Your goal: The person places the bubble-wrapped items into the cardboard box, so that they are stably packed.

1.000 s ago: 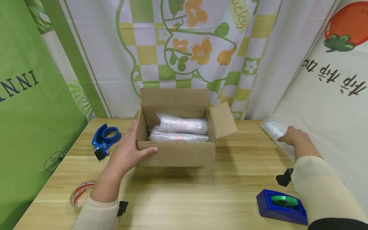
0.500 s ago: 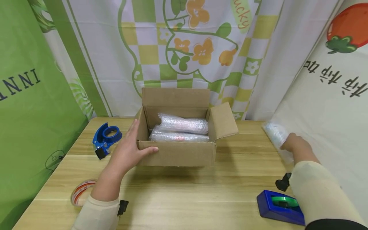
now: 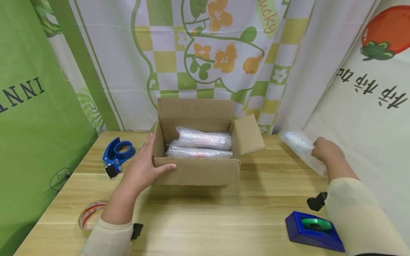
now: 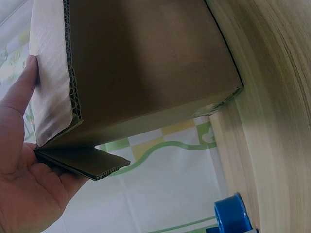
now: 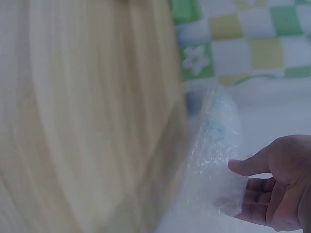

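My left hand (image 3: 141,169) grips the front left corner of an open cardboard box (image 3: 195,172). In the left wrist view the thumb (image 4: 30,73) lies on the front flap, and the fingers bend around a side flap (image 4: 85,161). Inside the box lie two bubble-wrapped packages, one behind (image 3: 205,138) and one in front (image 3: 198,153). At the table's right edge my right hand (image 3: 328,153) holds another bubble-wrapped package (image 3: 298,144). The right wrist view shows the thumb on one side of this clear package (image 5: 214,150) and the fingers on the other.
A blue tape cutter (image 3: 116,154) is on the table (image 3: 205,220) left of the box. Nearer me, a tape roll (image 3: 89,215) lies partly behind my left forearm. A blue tape dispenser (image 3: 312,231) with green tape stands at right front. Curtains (image 3: 208,85) surround the table.
My right hand has taken hold of the package at the right edge and shifted it up and to the left. My left hand and the box have stayed put.
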